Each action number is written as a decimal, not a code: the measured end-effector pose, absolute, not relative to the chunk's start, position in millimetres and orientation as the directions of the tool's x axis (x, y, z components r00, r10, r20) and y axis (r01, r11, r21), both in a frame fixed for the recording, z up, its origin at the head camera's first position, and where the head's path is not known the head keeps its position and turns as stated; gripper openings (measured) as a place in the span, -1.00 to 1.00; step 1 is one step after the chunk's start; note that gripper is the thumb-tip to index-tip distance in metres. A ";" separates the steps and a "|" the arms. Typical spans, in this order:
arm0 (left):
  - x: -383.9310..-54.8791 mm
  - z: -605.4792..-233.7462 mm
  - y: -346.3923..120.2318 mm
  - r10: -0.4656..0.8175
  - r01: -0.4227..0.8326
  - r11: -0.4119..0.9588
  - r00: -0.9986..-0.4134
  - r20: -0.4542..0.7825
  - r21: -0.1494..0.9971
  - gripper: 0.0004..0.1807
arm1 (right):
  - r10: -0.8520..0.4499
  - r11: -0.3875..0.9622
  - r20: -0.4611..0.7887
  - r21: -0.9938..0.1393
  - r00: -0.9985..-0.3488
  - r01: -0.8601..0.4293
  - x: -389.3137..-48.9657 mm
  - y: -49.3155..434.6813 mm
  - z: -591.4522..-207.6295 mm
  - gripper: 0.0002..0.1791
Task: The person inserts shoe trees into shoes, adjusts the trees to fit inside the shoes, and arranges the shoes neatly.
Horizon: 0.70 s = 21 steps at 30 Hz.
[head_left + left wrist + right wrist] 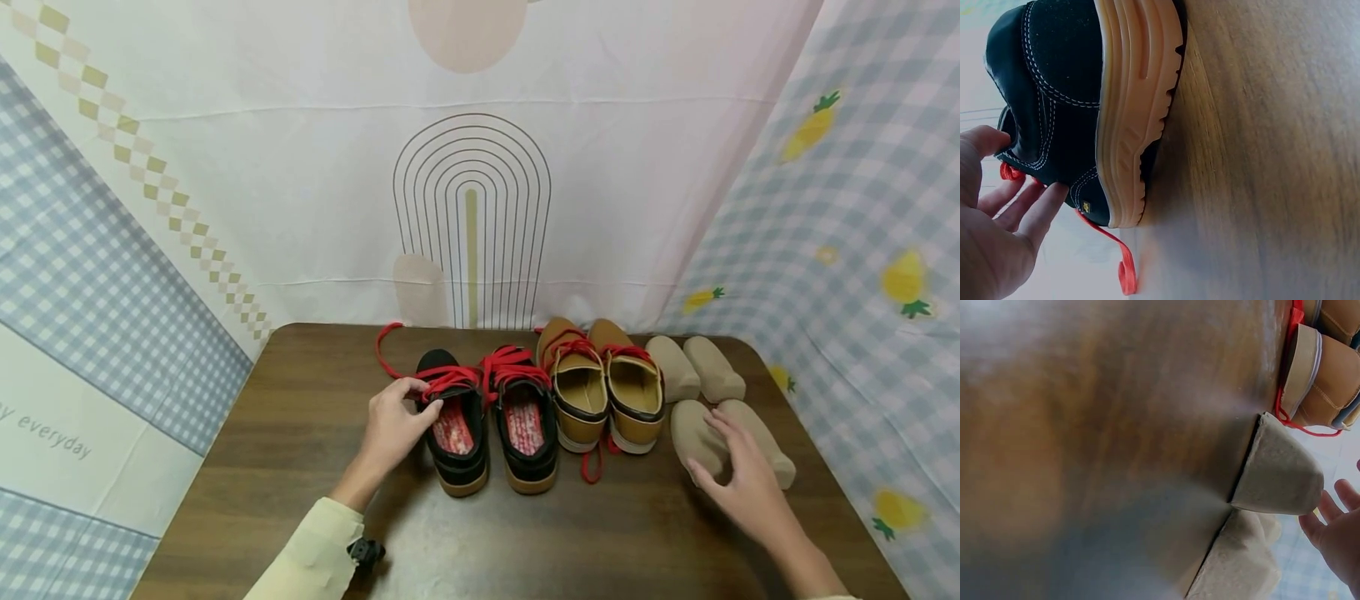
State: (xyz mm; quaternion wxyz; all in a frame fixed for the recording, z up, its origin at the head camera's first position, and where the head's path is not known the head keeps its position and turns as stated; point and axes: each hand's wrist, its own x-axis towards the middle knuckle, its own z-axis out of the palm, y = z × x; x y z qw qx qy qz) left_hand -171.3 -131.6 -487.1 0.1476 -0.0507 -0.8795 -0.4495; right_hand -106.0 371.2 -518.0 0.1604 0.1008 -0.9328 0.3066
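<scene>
Showing black shoe, notched sole in left wrist view only

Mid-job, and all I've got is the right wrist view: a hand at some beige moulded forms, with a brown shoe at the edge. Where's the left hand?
Observer: The left hand is on the leftmost black shoe, by its opening.

Operator: Understood. I can't count the moulded forms properly from here; how many in all?

Observer: Four. Beyond the front pair, where the right hand is, a rear pair sits side by side.
</scene>
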 end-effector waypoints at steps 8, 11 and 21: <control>-170.8 -486.6 -133.7 -0.051 0.212 0.565 -0.956 0.289 0.797 -0.77 | -0.076 0.806 0.325 -0.537 -0.943 -0.250 -101.2 372.5 -520.8 -0.15; -170.8 -487.1 -134.3 -0.050 0.196 0.570 -0.961 0.271 0.798 -0.75 | -0.067 0.824 0.308 -0.520 -0.949 -0.227 -100.1 372.6 -524.3 -0.16; -170.2 -491.6 -136.0 -0.105 0.111 0.533 -0.975 0.196 0.839 -0.78 | -0.026 0.879 0.369 -0.434 -0.929 -0.197 -100.2 375.8 -533.3 -0.27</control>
